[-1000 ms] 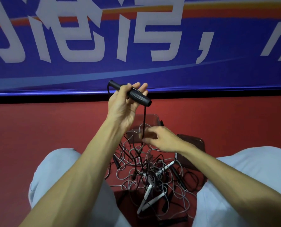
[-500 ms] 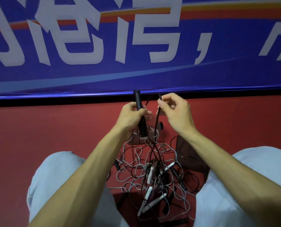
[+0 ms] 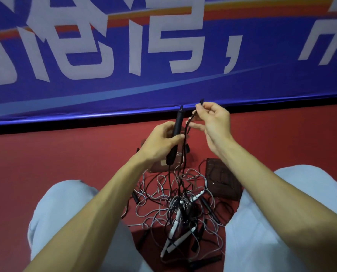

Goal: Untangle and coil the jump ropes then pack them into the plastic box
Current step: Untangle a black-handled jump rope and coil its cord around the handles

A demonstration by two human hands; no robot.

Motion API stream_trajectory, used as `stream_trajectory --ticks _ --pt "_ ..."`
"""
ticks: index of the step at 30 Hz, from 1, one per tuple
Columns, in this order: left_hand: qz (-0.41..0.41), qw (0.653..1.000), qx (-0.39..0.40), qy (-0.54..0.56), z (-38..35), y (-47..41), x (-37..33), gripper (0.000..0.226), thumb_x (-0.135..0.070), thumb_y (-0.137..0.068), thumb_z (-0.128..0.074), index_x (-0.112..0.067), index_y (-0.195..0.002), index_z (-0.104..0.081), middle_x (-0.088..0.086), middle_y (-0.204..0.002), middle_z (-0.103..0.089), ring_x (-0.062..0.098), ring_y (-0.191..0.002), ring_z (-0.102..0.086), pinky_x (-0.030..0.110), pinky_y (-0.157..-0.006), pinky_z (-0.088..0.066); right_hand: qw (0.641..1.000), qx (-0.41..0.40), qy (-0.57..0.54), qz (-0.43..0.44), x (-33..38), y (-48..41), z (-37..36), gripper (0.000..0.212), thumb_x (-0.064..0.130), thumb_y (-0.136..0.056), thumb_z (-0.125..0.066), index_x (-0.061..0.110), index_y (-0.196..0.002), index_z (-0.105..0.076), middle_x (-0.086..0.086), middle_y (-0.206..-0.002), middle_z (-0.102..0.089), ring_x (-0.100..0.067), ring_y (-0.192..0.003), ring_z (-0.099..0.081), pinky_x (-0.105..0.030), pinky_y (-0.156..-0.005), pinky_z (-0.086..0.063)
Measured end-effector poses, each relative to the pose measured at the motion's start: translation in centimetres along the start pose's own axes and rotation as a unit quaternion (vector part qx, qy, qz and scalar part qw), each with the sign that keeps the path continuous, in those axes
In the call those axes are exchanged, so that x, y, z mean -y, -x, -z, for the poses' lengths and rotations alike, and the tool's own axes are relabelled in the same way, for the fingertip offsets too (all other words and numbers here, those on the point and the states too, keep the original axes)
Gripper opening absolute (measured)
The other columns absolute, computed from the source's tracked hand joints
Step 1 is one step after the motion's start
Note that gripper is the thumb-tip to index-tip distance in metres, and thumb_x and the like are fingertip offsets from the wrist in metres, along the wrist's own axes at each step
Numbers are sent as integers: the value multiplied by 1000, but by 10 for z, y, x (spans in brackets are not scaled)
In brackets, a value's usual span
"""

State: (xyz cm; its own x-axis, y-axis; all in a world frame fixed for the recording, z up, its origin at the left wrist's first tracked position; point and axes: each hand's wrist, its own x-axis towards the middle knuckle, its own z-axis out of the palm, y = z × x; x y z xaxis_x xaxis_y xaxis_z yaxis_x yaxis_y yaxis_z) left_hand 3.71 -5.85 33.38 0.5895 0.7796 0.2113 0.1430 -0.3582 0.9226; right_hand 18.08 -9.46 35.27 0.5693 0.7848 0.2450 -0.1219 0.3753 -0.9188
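My left hand (image 3: 161, 141) grips a black jump-rope handle (image 3: 177, 130) held nearly upright. My right hand (image 3: 212, 122) pinches the black rope (image 3: 189, 125) just right of the handle, with the rope's bend sticking up above the fingers. Two black strands hang from my hands down into a tangled pile of grey and black ropes (image 3: 175, 209) with white handles (image 3: 178, 240) on the red floor between my knees. The clear plastic box (image 3: 159, 165) lies on the floor behind my left hand, mostly hidden.
A dark lid or tray (image 3: 222, 179) lies on the floor right of the pile. My knees in light trousers (image 3: 61, 213) flank the pile. A blue banner wall (image 3: 163, 55) with white characters rises just beyond the red floor (image 3: 45, 154).
My right hand rose from the pile to beside the left and took hold of the black rope. My left hand turned the handle from tilted sideways to nearly upright and lowered it.
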Motion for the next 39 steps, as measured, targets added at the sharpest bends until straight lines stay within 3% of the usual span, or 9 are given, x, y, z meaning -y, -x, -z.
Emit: stream_trajectory --ticks 5,9,14,18,22,27,32,36,39 --pt "-11 999 -6 -38 -10 -4 2 12 -5 -87 -69 -3 -97 -63 7 -90 -73 17 -86 -72 32 -82 -58 994 -3 -99 -43 5 -1 4 11 4 -96 -55 7 -85 -56 -6 -73 -57 -13 -62 -60 -28 -57 -56" --pt "-33 997 -71 28 -12 -4 -5 15 7 -82 -69 -2 -89 -59 14 -81 -71 19 -68 -72 28 -64 -58 990 2 -133 -50 14 -1 6 13 11 -96 -57 7 -84 -57 -7 -72 -57 -15 -63 -61 -26 -58 -55" --pt "5 964 -133 228 0 1 -17 20 11 -86 -62 -8 -87 -55 10 -78 -73 28 -67 -73 35 -62 -59 994 44 83 -59 8 2 7 19 17 -101 -47 7 -92 -60 -6 -76 -60 -12 -57 -58 -27 -52 -57" --pt "14 929 -184 321 15 1 -22 17 9 -89 -57 -8 -88 -53 9 -78 -74 29 -72 -73 34 -61 -58 919 231 311 -70 -11 8 2 29 -10 -89 -47 13 -94 -63 -1 -83 -65 -11 -74 -61 -28 -67 -54" --pt "13 873 -193 447 26 -1 -26 11 5 -92 -54 -5 -89 -51 11 -82 -71 32 -77 -74 37 -65 -60 822 402 398 -70 -30 18 -4 22 3 -90 -59 24 -89 -65 0 -92 -69 -12 -83 -59 -32 -81 -47" --pt "15 849 -226 478 35 -4 -18 8 0 -94 -56 -5 -96 -50 13 -91 -71 32 -87 -73 40 -74 -61 856 289 429 -8 -50 12 -8 14 8 -89 -66 21 -90 -62 0 -86 -72 -16 -85 -68 -39 -86 -55" --pt "51 925 -229 298 35 -3 -12 19 -2 -89 -66 -8 -103 -55 9 -90 -68 23 -80 -72 34 -72 -56 966 123 226 39 -21 14 -16 26 -4 -87 -61 20 -80 -56 -6 -74 -70 -17 -63 -68 -37 -64 -58" --pt "69 967 -169 175 27 -1 -4 17 -3 -87 -70 -8 -100 -60 8 -91 -68 15 -69 -70 18 -56 -50 975 100 183 74 -4 11 -12 23 -3 -89 -60 19 -85 -56 -7 -75 -69 -15 -61 -70 -31 -57 -58" --pt "64 986 -122 92 23 1 2 17 -4 -86 -71 -5 -101 -63 8 -89 -68 9 -68 -70 14 -58 -48 979 82 174 67 -2 13 -11 22 -5 -91 -57 16 -85 -56 -7 -74 -67 -12 -57 -69 -28 -53 -56"
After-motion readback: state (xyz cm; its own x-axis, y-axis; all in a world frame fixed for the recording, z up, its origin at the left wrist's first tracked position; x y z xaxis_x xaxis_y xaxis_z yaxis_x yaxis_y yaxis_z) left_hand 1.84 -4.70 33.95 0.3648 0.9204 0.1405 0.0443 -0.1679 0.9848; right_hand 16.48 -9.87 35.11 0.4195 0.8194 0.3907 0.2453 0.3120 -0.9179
